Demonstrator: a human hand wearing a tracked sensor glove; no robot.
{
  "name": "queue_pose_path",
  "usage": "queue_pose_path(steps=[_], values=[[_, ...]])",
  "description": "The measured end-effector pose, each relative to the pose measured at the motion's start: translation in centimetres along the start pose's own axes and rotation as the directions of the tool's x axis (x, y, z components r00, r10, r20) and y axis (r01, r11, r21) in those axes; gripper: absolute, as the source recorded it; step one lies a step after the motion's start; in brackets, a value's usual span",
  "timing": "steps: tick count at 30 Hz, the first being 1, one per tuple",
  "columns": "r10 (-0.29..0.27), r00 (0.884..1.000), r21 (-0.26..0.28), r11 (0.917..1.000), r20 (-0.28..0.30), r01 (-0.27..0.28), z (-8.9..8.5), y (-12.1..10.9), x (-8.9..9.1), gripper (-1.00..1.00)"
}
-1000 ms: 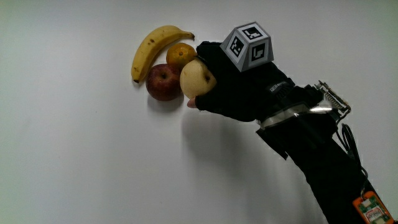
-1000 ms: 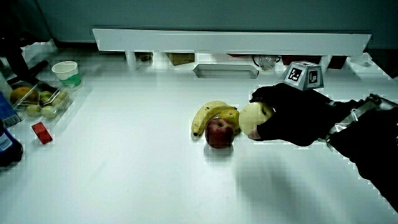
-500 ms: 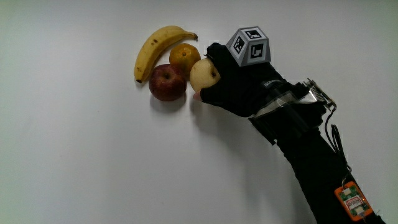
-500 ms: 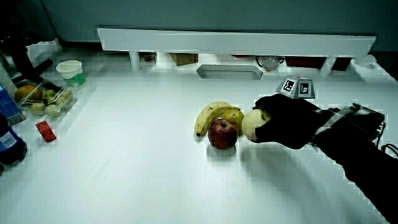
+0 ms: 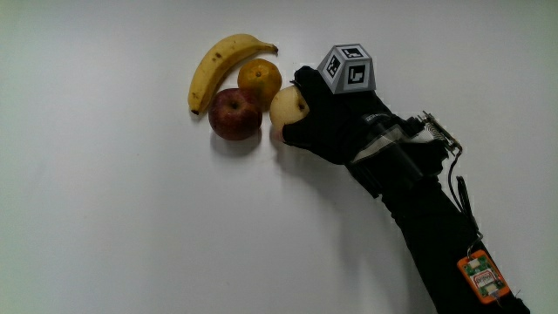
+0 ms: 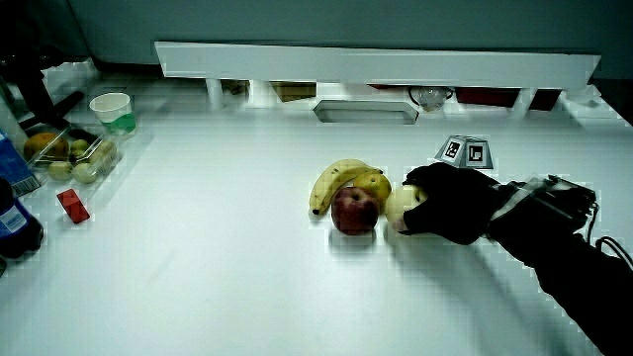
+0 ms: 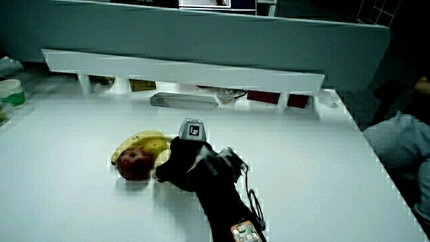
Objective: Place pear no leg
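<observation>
The pale yellow pear (image 5: 285, 107) rests low on the white table (image 5: 113, 227), beside the red apple (image 5: 234, 114) and the orange (image 5: 259, 80). The gloved hand (image 5: 324, 122) is curled around the pear, its patterned cube (image 5: 347, 70) facing up. A banana (image 5: 218, 63) curves around the apple and orange. In both side views the pear (image 6: 402, 205) (image 7: 162, 158) sits next to the apple (image 6: 353, 211) (image 7: 134, 165), with the hand (image 6: 447, 202) (image 7: 186, 165) closed over it and the banana (image 6: 333, 181) (image 7: 138, 142) just past the apple.
A clear box of fruit (image 6: 66, 159), a small red block (image 6: 67, 208), a cup (image 6: 111, 111) and a dark bottle (image 6: 14, 225) stand at the table's edge in a side view. A low white partition (image 6: 376, 65) (image 7: 181, 71) and a grey tray (image 6: 363, 112) (image 7: 183, 99) line the table's end.
The hand has lowered the pear to the table beside the apple and orange. The fingers still hold it. The other fruit has not moved.
</observation>
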Motion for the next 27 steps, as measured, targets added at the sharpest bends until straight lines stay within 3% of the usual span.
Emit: queue_pose_path(steps=[3,8,15,20,22,23,24,26,27], values=[[-0.028,1.000,0.000,0.9996,0.007,0.028,0.0,0.1,0.1,0.00],[-0.012,1.000,-0.033,0.9994,-0.022,0.011,-0.2,0.0,0.1,0.00],[-0.028,0.999,-0.063,0.9976,-0.017,0.027,-0.9,0.1,0.8,-0.47],[-0.008,1.000,-0.009,0.9999,0.028,0.009,0.1,-2.1,0.0,-0.80],[0.000,0.997,-0.012,0.9999,0.081,0.001,0.2,-3.0,-0.7,-0.93],[0.005,0.997,-0.002,1.0000,0.072,-0.005,0.4,-3.7,-1.0,-1.00],[0.007,0.995,0.033,0.9994,0.095,-0.010,0.6,-4.4,-1.4,-1.00],[0.033,0.992,0.042,0.9984,0.119,-0.038,0.9,-5.9,-2.2,-1.00],[0.040,0.989,0.072,0.9961,0.146,-0.051,0.9,-6.6,-2.6,-1.00]])
